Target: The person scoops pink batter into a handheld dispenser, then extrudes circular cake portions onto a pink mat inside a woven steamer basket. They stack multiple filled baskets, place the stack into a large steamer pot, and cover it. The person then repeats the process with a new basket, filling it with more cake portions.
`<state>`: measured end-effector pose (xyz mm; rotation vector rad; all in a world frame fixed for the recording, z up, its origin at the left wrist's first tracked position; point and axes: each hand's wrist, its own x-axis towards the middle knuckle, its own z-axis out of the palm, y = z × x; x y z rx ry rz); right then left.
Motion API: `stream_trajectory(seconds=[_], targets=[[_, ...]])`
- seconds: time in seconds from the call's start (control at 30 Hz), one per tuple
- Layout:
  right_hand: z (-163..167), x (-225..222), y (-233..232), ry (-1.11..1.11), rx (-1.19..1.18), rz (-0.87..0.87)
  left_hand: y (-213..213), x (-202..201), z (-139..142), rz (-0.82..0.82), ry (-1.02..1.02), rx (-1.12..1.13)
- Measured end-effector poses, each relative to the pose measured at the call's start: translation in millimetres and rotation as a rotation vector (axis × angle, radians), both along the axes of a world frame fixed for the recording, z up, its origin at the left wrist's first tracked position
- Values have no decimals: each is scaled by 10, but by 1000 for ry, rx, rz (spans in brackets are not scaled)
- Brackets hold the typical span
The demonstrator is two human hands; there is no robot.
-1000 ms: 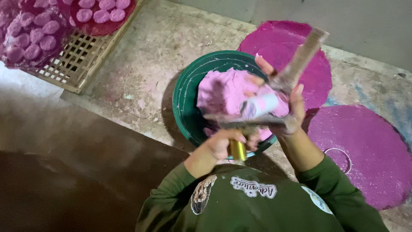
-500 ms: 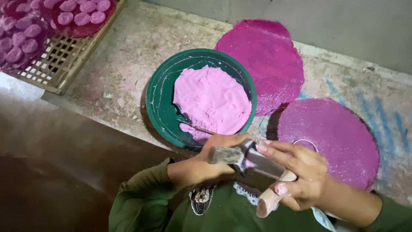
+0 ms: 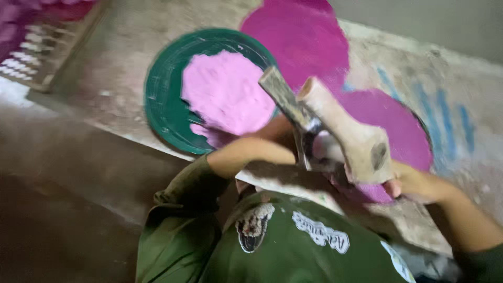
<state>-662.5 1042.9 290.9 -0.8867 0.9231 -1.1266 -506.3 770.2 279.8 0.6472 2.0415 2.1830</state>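
I hold a two-handled wooden mould (image 3: 343, 133) up close to my chest, its handles pointing up and to the left. My right hand (image 3: 414, 184) grips its lower right end. My left forearm reaches in from the left, and my left hand (image 3: 280, 131) is mostly hidden behind the mould, closed against it. Pink powder clings to the mould's inside. Beyond it, a round green basin (image 3: 160, 105) sits on a concrete ledge with a heap of pink powder (image 3: 225, 89) inside.
Two round magenta patches lie on the ledge, one (image 3: 301, 36) behind the basin and one (image 3: 390, 120) to its right. A slatted wooden rack (image 3: 47, 52) holding pink pieces stands at the top left. My green shirt fills the bottom of the view.
The mould has come from over the basin back toward my chest and tilted handles-up. The view has shifted closer and to the right.
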Motion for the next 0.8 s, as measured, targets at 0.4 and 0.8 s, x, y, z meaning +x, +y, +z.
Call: stream_trajectory(seconds=[0.4, 0.8], targets=[[-561, -139, 1381, -2, 610, -100, 931, -902, -870, -234, 121, 1182], [-599, -378, 893, 805, 906, -122, 871, -1581, -1992, -146, 104, 1612]])
